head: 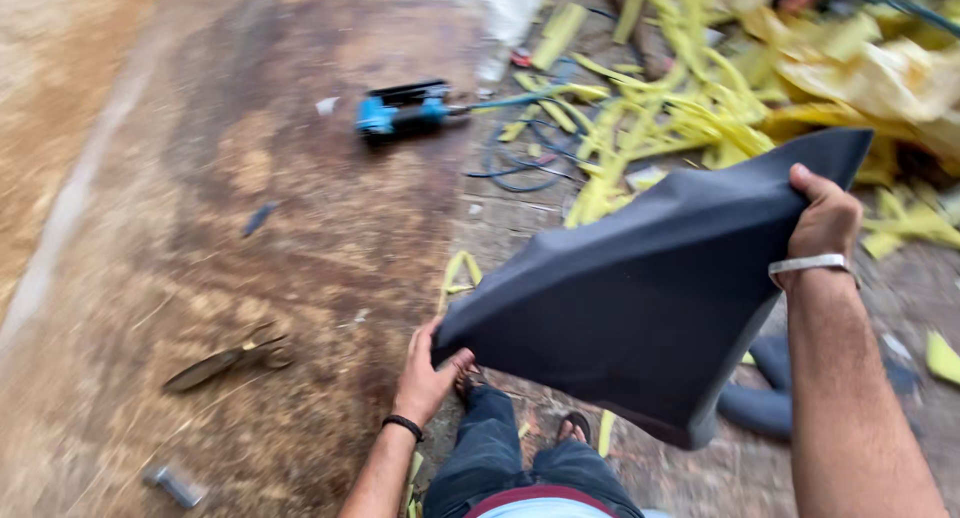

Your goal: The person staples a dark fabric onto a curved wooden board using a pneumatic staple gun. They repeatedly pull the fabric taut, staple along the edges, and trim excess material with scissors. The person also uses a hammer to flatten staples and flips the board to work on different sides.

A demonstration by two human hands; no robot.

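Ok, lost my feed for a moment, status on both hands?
Left hand grips dark sheet at its near corner. Right hand holds far corner, sheet lifted. Scissors, blue tool lie apart on the board.

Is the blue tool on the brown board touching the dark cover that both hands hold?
Apart. The head view shows the blue tool lying far up the board, with bare board and floor between it and the dark cover.

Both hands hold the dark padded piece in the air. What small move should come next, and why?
Probably lower the dark padded piece onto the brown board. The left hand grips its near corner and the right hand its far corner, so it hangs tilted in the air, while the scissors and the blue tool lie on that board.
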